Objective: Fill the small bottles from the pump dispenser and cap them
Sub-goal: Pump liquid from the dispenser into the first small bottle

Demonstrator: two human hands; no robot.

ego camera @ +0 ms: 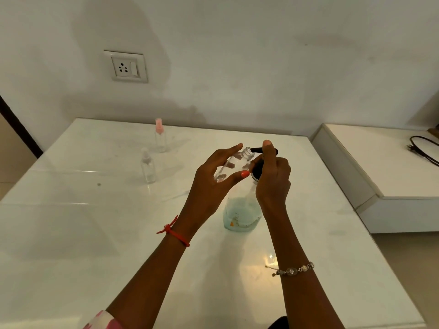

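A clear pump dispenser (pixel 241 211) with pale blue liquid low in it stands on the white table (pixel 95 233). Its black pump head (pixel 260 150) points left. My right hand (pixel 273 176) wraps the pump collar, with one finger lying on top of the pump head. My left hand (pixel 213 181) holds a small clear uncapped bottle (pixel 235 163) tilted, its open neck touching the pump nozzle. Two more small bottles stand at the back left: one with a pink cap (pixel 159 136), one with a clear cap (pixel 147 168).
A lower white counter (pixel 392 172) adjoins the table on the right, with a black cable (pixel 424 149) on it. A wall socket (pixel 126 66) is on the wall behind. The table's left and front edges lie close by.
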